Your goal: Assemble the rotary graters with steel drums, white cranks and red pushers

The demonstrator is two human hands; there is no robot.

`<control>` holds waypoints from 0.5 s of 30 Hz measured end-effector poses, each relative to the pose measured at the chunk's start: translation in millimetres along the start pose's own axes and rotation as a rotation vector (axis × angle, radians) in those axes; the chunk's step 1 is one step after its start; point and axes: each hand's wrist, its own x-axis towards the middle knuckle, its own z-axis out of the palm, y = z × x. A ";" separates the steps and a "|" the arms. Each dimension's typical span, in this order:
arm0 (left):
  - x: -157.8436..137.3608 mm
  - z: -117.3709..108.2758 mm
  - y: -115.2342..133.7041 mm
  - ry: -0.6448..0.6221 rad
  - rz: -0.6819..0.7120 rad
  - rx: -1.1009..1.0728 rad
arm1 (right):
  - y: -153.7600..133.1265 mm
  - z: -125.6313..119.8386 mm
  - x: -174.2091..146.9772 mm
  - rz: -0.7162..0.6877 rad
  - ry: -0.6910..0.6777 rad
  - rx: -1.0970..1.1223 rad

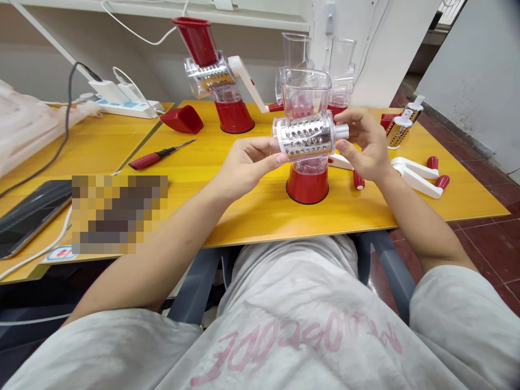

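One clear grater housing [306, 92] enclosed a perforated metal drum [307, 138], the left hand [247, 163] grasping its left end and the right hand [368, 143] pinching the drum's white shaft [342, 131]. The red base [307, 184] stood close to the yellow table's [264, 223] near edge, crank handles [422, 184] at right, a screwdriver [150, 159] well apart at left; red floor [487, 241] lay beyond the right edge.

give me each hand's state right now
Left hand: closed on the left side of the grater.
Right hand: curled around the white shaft; cannot tell if gripping.
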 end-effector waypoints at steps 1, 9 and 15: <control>-0.1 0.4 0.3 -0.003 0.002 0.004 | 0.2 -1.3 -0.5 -0.006 -0.013 0.000; 2.1 -1.7 -2.2 0.020 0.064 0.030 | -0.9 -8.0 2.2 -0.013 0.027 -0.039; 0.0 -1.6 1.6 0.044 0.076 0.053 | -0.9 -4.4 6.1 -0.008 0.090 -0.086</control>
